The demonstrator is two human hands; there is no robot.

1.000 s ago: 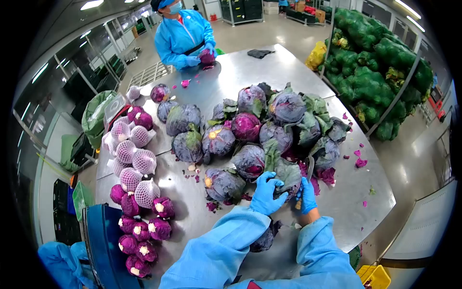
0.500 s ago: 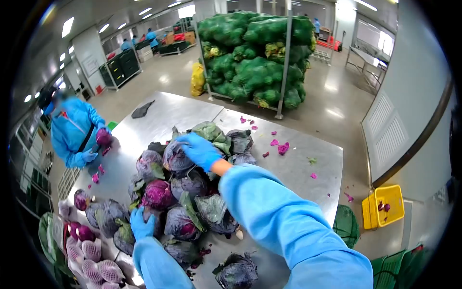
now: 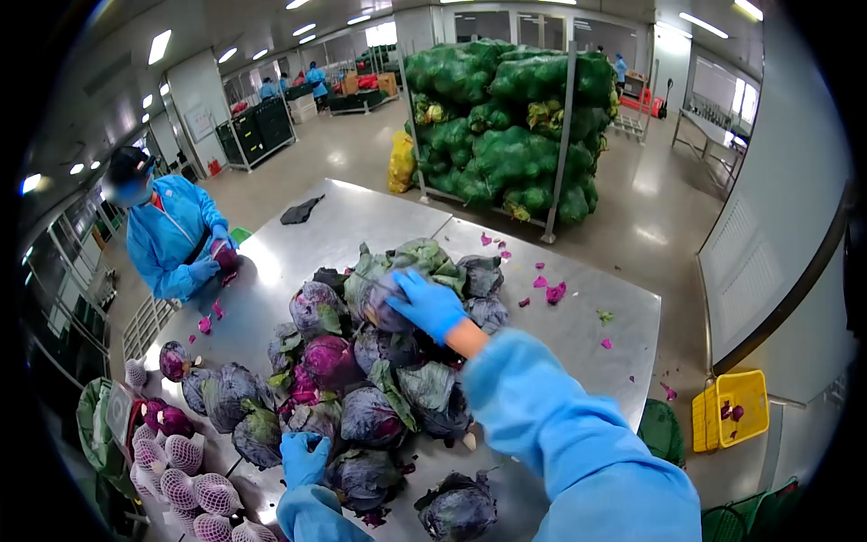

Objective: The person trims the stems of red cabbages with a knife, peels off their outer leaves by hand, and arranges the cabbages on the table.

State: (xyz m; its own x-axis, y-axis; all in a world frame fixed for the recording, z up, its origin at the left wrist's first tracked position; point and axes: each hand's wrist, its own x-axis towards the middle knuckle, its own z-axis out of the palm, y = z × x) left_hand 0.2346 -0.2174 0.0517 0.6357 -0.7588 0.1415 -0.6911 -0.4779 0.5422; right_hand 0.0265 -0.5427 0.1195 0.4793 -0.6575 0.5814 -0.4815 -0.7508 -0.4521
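A heap of red cabbages with loose dark outer leaves covers the middle of the steel table [image 3: 578, 307]. My right hand [image 3: 429, 305], in a blue glove, grips a slightly blurred red cabbage [image 3: 381, 303] at the top of the heap. My left hand [image 3: 304, 459], also gloved, is at the heap's near left edge with its fingers loosely curved apart and nothing between them. Beside it lie a dark cabbage [image 3: 363, 479] and a greenish one [image 3: 257, 437]. A brighter purple, peeled-looking cabbage [image 3: 331, 362] sits mid-heap.
Cabbages in white foam nets [image 3: 217, 493] lie at the lower left. A co-worker [image 3: 167, 230] across the table holds a purple cabbage [image 3: 225, 260]. Purple leaf scraps [image 3: 555, 293] lie on the right. Beyond stand a rack of green net sacks [image 3: 515, 135] and a yellow crate [image 3: 730, 409].
My right hand has drawn back slightly to the right with the cabbage under its fingers. My left hand has pulled back toward me from the heap. The view has shifted a little left.
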